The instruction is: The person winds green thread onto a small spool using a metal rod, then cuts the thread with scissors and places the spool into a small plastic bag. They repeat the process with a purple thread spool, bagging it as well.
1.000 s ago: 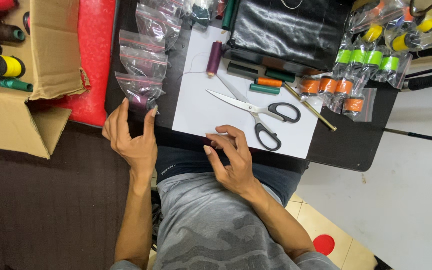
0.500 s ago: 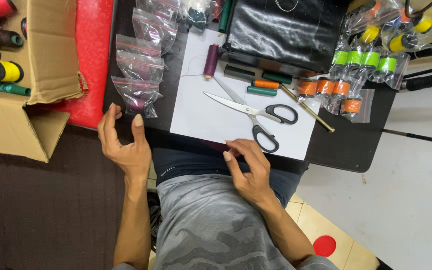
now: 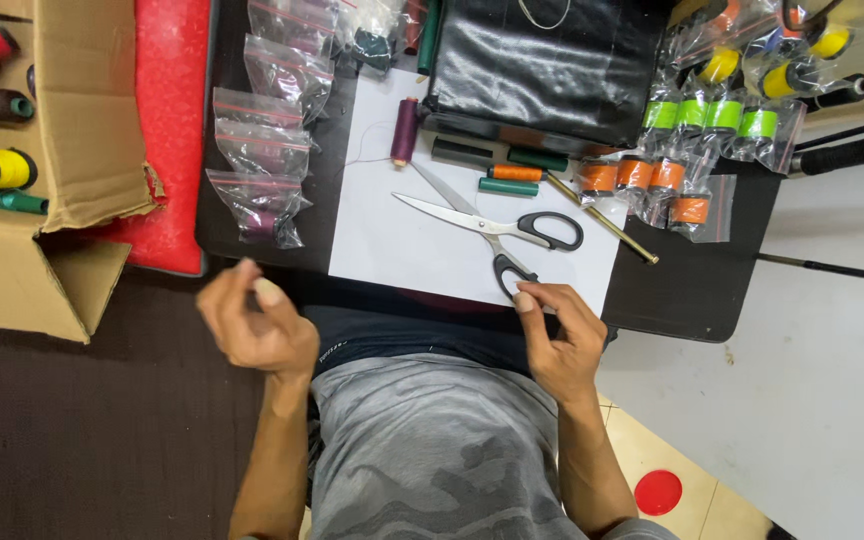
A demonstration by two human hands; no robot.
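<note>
- A small black table (image 3: 712, 290) stands over a pale floor, with a white sheet of paper (image 3: 422, 240) laid on it and a dark mat under the person's left side.
- The right hand (image 3: 557, 335) sits at the near edge of the paper; its fingers (image 3: 527, 298) are curled and gathered, with the tips touching or just beside the lower black handle of the scissors (image 3: 497, 225). No finger is through a loop, so the scissors look not yet picked up.
- The scissors lie open on the paper, blades running up and away from those fingertips toward a purple thread spool (image 3: 404, 131) standing at the far edge of the sheet.
- The left hand (image 3: 252, 322) hovers off the table edge, blurred; its fingers are bent inward, thumb near the forefinger. Whether they pinch anything I cannot tell.
- Just beyond the left fingertips lies a column of small clear zip bags (image 3: 257, 165), the nearest one holding something purple.
- Beyond the scissors, well past the right fingertips, are loose green and orange spools (image 3: 512, 175), a brass rod (image 3: 602, 220), bagged orange and green spools (image 3: 692, 150), and a black leather pouch (image 3: 552, 60).
- Far to the left of the left hand, an open cardboard box (image 3: 72, 150) holds more spools.
- As a judgement: several spools look bagged already, others lie loose and unbagged, and cutting has not begun.
</note>
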